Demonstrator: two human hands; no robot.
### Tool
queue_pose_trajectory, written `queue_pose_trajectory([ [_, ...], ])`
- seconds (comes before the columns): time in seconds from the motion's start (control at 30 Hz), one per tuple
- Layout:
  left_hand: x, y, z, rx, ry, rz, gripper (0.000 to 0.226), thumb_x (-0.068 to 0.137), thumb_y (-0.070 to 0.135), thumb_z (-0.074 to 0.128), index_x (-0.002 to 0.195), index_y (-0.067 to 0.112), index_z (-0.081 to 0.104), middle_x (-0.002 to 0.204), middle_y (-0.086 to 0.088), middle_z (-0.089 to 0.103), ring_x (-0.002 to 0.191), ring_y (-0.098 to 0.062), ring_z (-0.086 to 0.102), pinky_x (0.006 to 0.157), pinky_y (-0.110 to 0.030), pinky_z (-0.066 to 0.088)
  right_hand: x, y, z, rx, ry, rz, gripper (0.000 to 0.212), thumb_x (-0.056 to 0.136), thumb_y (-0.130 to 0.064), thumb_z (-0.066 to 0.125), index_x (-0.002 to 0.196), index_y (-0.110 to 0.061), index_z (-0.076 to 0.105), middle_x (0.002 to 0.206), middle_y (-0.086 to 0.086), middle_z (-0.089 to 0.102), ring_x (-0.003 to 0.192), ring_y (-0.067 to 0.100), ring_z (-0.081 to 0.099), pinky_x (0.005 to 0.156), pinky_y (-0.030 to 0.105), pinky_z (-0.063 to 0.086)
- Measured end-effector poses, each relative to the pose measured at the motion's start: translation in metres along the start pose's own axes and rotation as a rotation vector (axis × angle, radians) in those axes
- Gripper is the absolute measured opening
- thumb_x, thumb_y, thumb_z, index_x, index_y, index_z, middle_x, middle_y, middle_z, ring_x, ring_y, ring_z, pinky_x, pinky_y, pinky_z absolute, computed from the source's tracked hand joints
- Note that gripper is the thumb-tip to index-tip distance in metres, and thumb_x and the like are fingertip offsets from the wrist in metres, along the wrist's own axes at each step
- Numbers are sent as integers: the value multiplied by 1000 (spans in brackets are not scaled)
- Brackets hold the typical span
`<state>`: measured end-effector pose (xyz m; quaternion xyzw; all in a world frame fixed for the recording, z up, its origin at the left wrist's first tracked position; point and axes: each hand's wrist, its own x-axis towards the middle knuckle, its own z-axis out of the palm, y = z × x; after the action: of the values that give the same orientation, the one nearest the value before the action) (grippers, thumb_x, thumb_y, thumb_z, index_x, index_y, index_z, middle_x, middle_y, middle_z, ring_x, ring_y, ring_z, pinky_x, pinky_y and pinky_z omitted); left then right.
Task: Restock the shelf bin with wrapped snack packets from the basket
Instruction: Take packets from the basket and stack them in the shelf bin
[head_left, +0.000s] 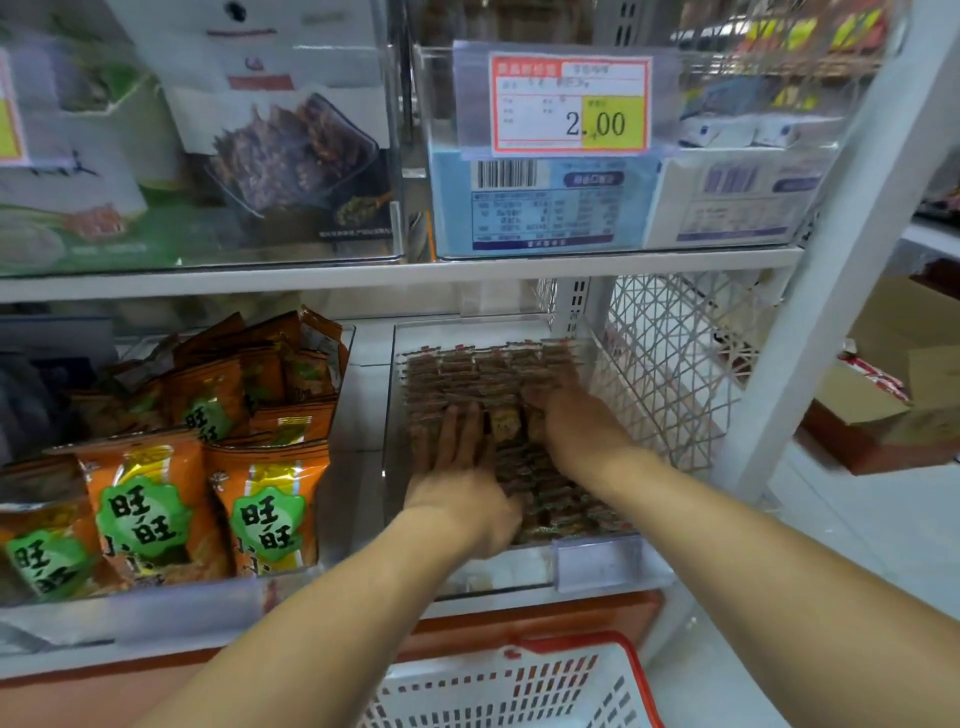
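A clear plastic shelf bin (597, 564) on the lower shelf holds several small brown wrapped snack packets (467, 371) laid in rows. My left hand (457, 467) lies flat on the packets at the bin's left side, fingers straight and pointing away. My right hand (571, 415) rests palm down on the packets to the right, fingers spread over them. A white basket with a red rim (519, 686) stands below the shelf at the bottom of the view; I see no packets in the part that shows.
Orange snack bags (260, 499) fill the bin to the left. The upper shelf carries clear bins with a 2.00 price tag (569, 104). A white lattice panel (670, 364) and a shelf post (810, 291) stand at the right, with cardboard boxes (893, 405) beyond.
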<state>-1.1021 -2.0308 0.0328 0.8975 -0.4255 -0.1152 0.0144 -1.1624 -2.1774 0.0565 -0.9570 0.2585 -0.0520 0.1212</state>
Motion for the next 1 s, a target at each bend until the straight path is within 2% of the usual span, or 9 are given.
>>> queue_pose_trajectory([
  [0.17, -1, 1, -1, -22, 38, 14, 82, 99, 64, 37, 165, 29, 1, 169, 0, -26, 152, -24, -31, 120, -50, -21, -9, -3, -6, -5, 102, -15, 55, 95, -4, 53, 143, -31, 51, 161, 11, 20, 132, 35, 49, 102, 44, 49],
  [0.27, -6, 2, -2, -79, 141, 26, 77, 98, 54, 46, 163, 29, 12, 172, -2, -15, 156, -26, -22, 126, -50, -11, -12, -2, -6, 164, 151, 19, 46, 90, -5, 60, 130, -28, 62, 152, 8, 36, 121, 32, 59, 102, 35, 49],
  [0.4, -7, 3, -5, -22, 174, 69, 80, 99, 54, 46, 163, 36, 2, 171, -3, -17, 155, -27, -24, 126, -51, -11, -13, 2, -2, 261, 181, 95, 38, 93, -2, 54, 119, -27, 65, 132, 6, 48, 103, 25, 60, 81, 23, 40],
  [0.53, -2, 5, -9, 118, 76, 89, 80, 103, 57, 36, 164, 28, -6, 170, -2, -24, 153, -28, -30, 124, -53, -17, -11, 5, -13, 154, 167, 67, 31, 92, 5, 52, 109, -18, 65, 128, 6, 55, 100, 23, 58, 77, 26, 38],
  [0.63, 2, 4, -10, 176, 28, 84, 80, 103, 62, 29, 164, 22, -6, 169, -3, -26, 152, -27, -31, 124, -54, -16, -3, 12, -40, 118, 132, 111, 20, 87, -3, 71, 90, -23, 66, 111, 1, 69, 90, 17, 65, 73, 27, 48],
  [0.7, 3, 4, -11, 190, 18, 83, 85, 102, 65, 26, 163, 18, -10, 168, -4, -27, 152, -25, -32, 124, -52, -17, 4, 16, -56, 9, 166, 127, 17, 88, -5, 70, 96, -19, 67, 106, 5, 69, 89, 22, 66, 79, 31, 53],
  [0.8, 4, 2, -11, 189, 8, 89, 92, 101, 69, 24, 162, 11, -15, 168, -7, -28, 153, -24, -30, 125, -46, -18, 13, 22, -61, -314, 213, 122, 25, 91, -6, 62, 116, -9, 65, 114, 16, 67, 106, 34, 61, 86, 35, 48],
  [0.9, 5, 1, -12, 173, 5, 111, 95, 101, 68, 26, 160, 8, -17, 167, -11, -28, 154, -25, -28, 124, -39, -19, 22, 25, -53, -487, 220, 61, 24, 92, -25, 63, 111, -10, 65, 112, 12, 68, 116, 33, 54, 97, 40, 42],
  [1.0, 6, 1, -12, 144, -9, 116, 97, 101, 68, 29, 160, 7, -18, 167, -10, -29, 153, -24, -29, 123, -38, -18, 35, 24, -51, -559, 194, 2, 19, 87, -22, 65, 104, -12, 67, 108, 10, 70, 116, 33, 53, 99, 41, 40],
])
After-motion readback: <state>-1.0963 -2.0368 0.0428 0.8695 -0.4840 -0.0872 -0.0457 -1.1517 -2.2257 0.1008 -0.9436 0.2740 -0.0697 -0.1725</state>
